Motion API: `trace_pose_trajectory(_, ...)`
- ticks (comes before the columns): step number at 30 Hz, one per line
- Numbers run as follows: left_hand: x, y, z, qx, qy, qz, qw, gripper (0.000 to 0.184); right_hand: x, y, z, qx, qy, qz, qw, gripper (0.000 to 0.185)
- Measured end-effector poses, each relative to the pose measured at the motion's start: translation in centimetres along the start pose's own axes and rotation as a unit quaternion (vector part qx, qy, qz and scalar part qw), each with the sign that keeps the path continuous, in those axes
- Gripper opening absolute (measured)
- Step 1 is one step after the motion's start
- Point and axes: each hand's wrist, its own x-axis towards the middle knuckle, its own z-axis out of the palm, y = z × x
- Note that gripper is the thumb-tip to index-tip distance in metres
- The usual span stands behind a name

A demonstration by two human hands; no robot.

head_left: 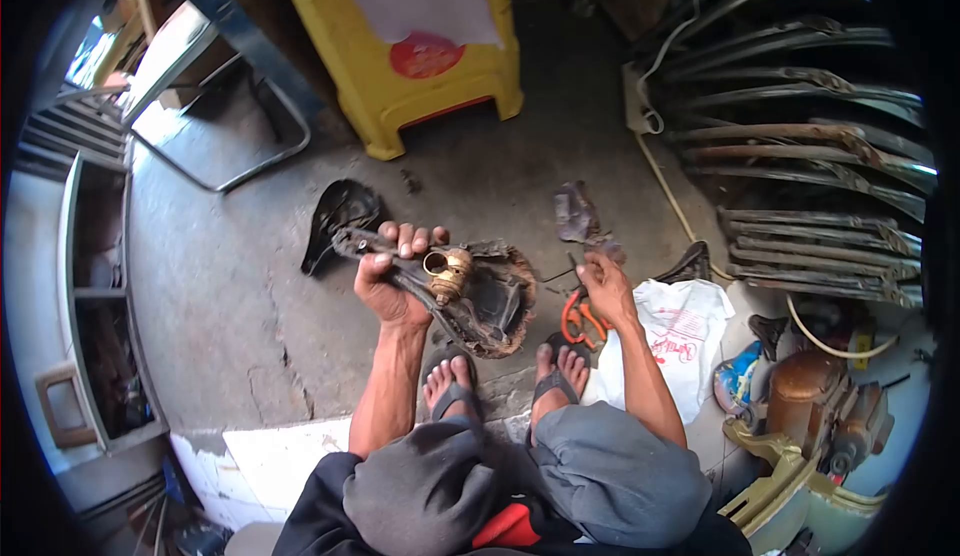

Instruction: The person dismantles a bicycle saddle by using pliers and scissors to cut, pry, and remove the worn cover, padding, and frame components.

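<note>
My left hand (393,281) is closed around a worn black saddle-like seat (500,296), its hollow underside facing up and its wide end frayed brown. A brass-coloured clamp (448,274) sits in the middle of it. Beyond my left fingers lies a curved black shell (342,211); I cannot tell whether it joins the seat. My right hand (606,281), to the right of the frayed end, pinches a thin dark rod (562,275) that points left toward the seat. Just below my right fingers, an orange-handled tool (582,320) rests on the floor, its jaws hidden.
A yellow plastic stool (440,111) stands ahead. Dark scraps (576,213) lie beyond my right hand. Beside my right forearm is a white printed bag (690,331). Stacked metal bars (800,136) and a rusty brown machine (815,401) occupy the right; a cabinet (105,296) is left.
</note>
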Motion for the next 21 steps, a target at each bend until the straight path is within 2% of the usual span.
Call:
trace_pose_trajectory(1, -0.2, 0.4, -0.3, -0.022, 0.027, 0.0, 0.999, 0.025, -0.1, 0.6, 0.7, 0.003, -0.014, -0.003, 1.0, 0.045)
trace_pose_trajectory(3, -0.2, 0.9, -0.3, -0.046, 0.064, 0.002, 0.997, 0.028, -0.2, 2.5, 1.4, -0.124, -0.075, 0.01, 0.989, 0.046)
trace_pose_trajectory(4, -0.3, 0.8, 0.0, -0.063, 0.07, 0.006, 0.996, 0.028, -0.4, 3.5, 1.6, -0.158, -0.073, 0.002, 0.985, 0.047)
trace_pose_trajectory(11, -0.4, 1.8, -0.4, -0.114, 0.069, 0.0, 0.991, 0.026, -1.4, 5.2, 1.4, -0.22, -0.071, 0.002, 0.973, 0.05)
trace_pose_trajectory(14, -0.4, 2.0, -0.5, -0.109, 0.078, 0.003, 0.991, 0.026, -2.1, 3.8, 1.4, -0.235, -0.089, 0.053, 0.967, 0.055)
trace_pose_trajectory(17, -0.5, 2.2, -0.8, -0.104, 0.091, 0.01, 0.99, 0.027, -2.5, 4.1, 2.2, -0.235, -0.066, 0.024, 0.969, 0.054)
trace_pose_trajectory(19, -0.5, 2.3, -1.0, -0.096, 0.084, 0.017, 0.992, 0.026, -2.5, 3.9, 2.4, -0.234, -0.079, 0.043, 0.968, 0.054)
trace_pose_trajectory(21, -0.5, 2.4, -1.3, -0.09, 0.086, 0.02, 0.992, 0.025, -2.4, 4.4, 2.7, -0.259, -0.083, 0.017, 0.962, 0.053)
